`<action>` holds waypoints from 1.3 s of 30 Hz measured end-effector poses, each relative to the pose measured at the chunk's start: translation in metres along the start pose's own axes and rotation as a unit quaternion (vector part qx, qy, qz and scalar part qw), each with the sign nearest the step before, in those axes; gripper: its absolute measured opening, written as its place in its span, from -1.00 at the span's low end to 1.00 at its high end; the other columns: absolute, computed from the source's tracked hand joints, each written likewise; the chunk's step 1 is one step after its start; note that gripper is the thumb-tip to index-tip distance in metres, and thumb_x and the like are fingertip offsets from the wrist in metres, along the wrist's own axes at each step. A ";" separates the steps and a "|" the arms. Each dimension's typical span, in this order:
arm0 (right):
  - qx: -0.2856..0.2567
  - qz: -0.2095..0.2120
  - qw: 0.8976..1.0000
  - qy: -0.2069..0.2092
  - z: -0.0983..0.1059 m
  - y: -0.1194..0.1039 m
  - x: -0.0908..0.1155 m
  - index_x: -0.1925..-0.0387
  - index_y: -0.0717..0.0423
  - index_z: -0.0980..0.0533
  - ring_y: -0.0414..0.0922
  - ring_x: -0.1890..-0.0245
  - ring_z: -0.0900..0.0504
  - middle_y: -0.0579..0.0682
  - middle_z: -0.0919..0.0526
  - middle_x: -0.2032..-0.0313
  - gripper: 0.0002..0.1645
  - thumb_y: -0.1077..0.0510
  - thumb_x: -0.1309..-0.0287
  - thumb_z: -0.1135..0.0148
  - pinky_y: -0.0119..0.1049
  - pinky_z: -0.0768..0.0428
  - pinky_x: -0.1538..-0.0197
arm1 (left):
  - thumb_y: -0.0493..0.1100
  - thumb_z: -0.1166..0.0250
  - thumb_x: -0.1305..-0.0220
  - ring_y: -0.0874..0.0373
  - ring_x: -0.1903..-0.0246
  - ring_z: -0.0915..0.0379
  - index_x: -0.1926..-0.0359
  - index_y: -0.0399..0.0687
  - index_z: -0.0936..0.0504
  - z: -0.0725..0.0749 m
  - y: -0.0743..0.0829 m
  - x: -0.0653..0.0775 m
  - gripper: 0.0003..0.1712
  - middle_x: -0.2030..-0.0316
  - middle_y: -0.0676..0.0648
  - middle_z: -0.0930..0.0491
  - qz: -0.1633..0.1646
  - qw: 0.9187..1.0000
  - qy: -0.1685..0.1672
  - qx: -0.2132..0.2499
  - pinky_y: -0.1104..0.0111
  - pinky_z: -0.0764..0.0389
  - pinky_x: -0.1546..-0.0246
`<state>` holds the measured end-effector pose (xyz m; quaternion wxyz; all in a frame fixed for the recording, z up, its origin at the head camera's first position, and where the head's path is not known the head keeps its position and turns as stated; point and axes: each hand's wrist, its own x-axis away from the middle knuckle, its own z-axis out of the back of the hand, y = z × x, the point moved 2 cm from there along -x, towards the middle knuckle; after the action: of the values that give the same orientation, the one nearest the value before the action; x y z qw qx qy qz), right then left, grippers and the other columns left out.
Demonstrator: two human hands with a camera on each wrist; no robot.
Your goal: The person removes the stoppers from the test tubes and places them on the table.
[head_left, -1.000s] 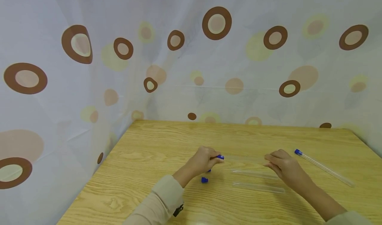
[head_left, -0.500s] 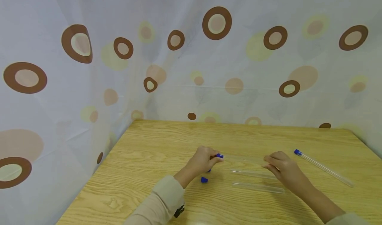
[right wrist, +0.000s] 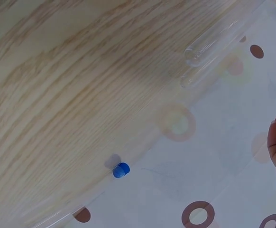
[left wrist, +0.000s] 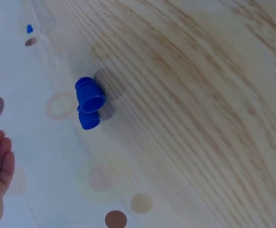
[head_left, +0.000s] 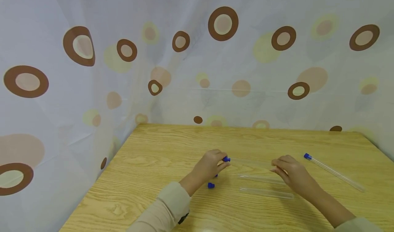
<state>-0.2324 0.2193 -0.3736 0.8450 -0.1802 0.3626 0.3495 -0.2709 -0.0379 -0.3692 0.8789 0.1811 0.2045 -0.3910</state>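
Observation:
Above the table, my left hand [head_left: 207, 166] pinches a blue cap [head_left: 226, 159] between thumb and fingers. The cap is at the left end of a clear test tube [head_left: 252, 162]; whether it is seated in the mouth I cannot tell. My right hand [head_left: 295, 176] pinches that tube's other end. Nearer me lie two more clear tubes, a farther one [head_left: 258, 179] and a nearer one [head_left: 266, 192], side by side. Two loose blue caps, one upper [left wrist: 90, 96] and one lower [left wrist: 89, 120], stand close together in the left wrist view. Both wrist views show the hands only at their edge.
On the right of the wooden table [head_left: 172, 143], a clear tube [head_left: 337, 175] with a blue cap on it lies slanted. A patterned curtain [head_left: 191, 64] closes off the back and the left side. A dark strap end hangs by my left cuff [head_left: 175, 196].
Both hands stay nearly in place. My left fingers have shifted slightly on the cap, and more of its blue side shows now. The right hand keeps its hold on the tube.

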 end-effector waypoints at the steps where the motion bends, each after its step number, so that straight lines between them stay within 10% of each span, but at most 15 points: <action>1: -0.003 -0.003 1.000 -0.002 0.000 0.000 0.000 0.42 0.28 -0.60 -0.16 0.46 -0.50 -0.03 -0.61 0.46 -0.66 0.06 -0.11 -0.11 -0.73 -0.39 0.39 | -0.13 -0.29 -0.18 0.25 0.34 -0.56 0.23 -0.20 -0.63 0.000 0.001 0.000 -0.78 0.35 -0.01 -0.64 -0.011 1.000 0.013 -0.019 0.66 -0.52 0.31; 8: -0.017 -0.018 1.000 -0.016 -0.001 0.000 0.001 0.42 0.26 -0.62 -0.22 0.47 -0.49 -0.05 -0.61 0.47 -0.84 0.25 0.12 -0.36 -0.62 -0.45 0.46 | -0.19 -0.32 -0.14 0.23 0.35 -0.57 0.24 -0.22 -0.65 -0.004 0.003 0.000 -0.80 0.37 -0.02 -0.66 -0.039 0.995 0.075 -0.054 0.62 -0.55 0.28; 20: 0.011 -0.010 1.000 -0.003 0.002 0.001 0.001 0.43 0.31 -0.62 -0.15 0.46 -0.48 -0.03 -0.59 0.46 -0.65 0.04 -0.06 -0.20 -0.73 -0.36 0.40 | -0.07 -0.25 -0.19 0.27 0.35 -0.59 0.27 -0.17 -0.66 -0.002 0.007 -0.004 -0.76 0.38 0.02 -0.67 -0.037 0.990 0.001 -0.133 0.69 -0.53 0.31; 28: 0.014 0.001 1.000 0.012 0.002 0.001 0.003 0.41 0.35 -0.62 -0.13 0.45 -0.48 0.00 -0.59 0.45 -0.34 -0.13 -0.21 0.17 -0.75 -0.36 0.38 | -0.10 -0.21 -0.21 0.30 0.45 -0.52 0.34 -0.15 -0.65 -0.003 0.005 -0.009 -0.80 0.45 0.01 -0.64 0.015 0.995 -0.088 -0.033 0.75 -0.43 0.46; 39: 0.016 0.033 0.999 0.029 0.001 0.003 0.002 0.41 0.31 -0.60 -0.14 0.43 -0.45 0.00 -0.58 0.43 -0.30 -0.11 -0.29 0.33 -0.70 -0.38 0.38 | -0.14 -0.21 -0.23 0.42 0.64 -0.23 0.21 -0.22 -0.70 -0.001 0.000 -0.012 -0.75 0.36 -0.08 -0.70 0.096 0.974 -0.177 0.108 0.69 -0.32 0.59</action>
<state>-0.2325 0.2231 -0.3747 0.8250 -0.1646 0.3984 0.3654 -0.2785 -0.0304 -0.3637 0.9099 0.2211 -0.0160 -0.3507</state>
